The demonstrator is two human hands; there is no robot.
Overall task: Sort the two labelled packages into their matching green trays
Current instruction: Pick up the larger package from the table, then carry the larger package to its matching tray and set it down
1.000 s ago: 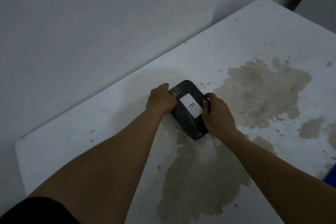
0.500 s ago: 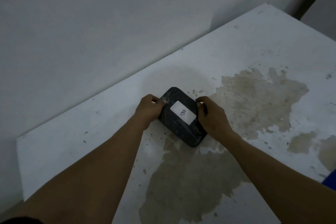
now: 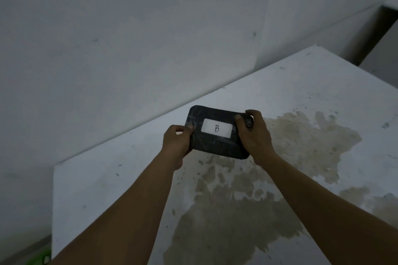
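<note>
Both hands clamp the black package (image 3: 217, 135), left hand (image 3: 177, 143) at its 9 o'clock end, right hand (image 3: 253, 135) at 3, long axis crosswise, equally near

Two bare forearms, no sleeves visible

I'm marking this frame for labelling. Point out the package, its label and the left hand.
package (image 3: 217, 147): head view, on the dark wrap below the label.
label (image 3: 216, 128): head view, on the letter B.
left hand (image 3: 176, 144): head view, on the back of the hand.
</note>
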